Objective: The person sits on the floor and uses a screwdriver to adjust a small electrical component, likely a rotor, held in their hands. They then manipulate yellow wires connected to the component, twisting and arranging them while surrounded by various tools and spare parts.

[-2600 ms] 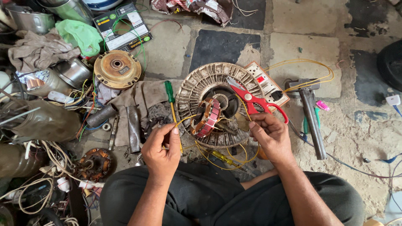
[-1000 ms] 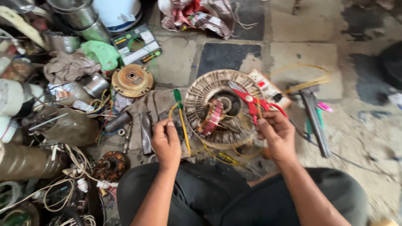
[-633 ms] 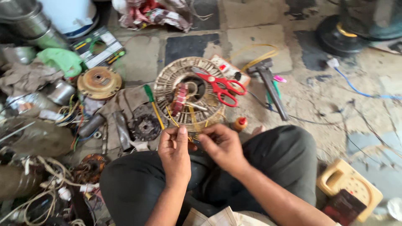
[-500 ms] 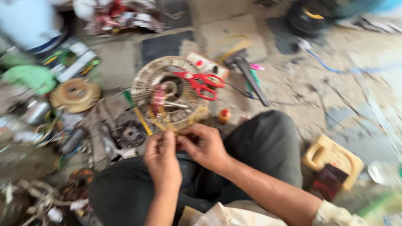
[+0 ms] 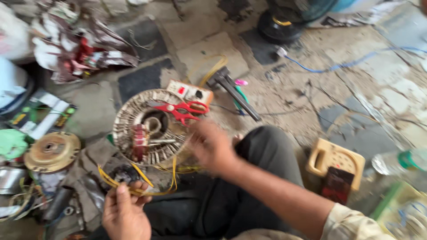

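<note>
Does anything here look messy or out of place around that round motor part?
Yes. Red-handled scissors lie across the round wound stator, and loose yellow wires trail off it into the left hand. The right hand is motion-blurred. Crumpled scraps litter the floor.

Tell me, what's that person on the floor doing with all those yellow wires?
A person sits on the floor by a round motor winding with red scissors lying on top. Their left hand pinches a bunch of yellow wires that lead toward the winding. Their right hand is blurred, near the winding's edge, and what it holds can't be made out.
</note>
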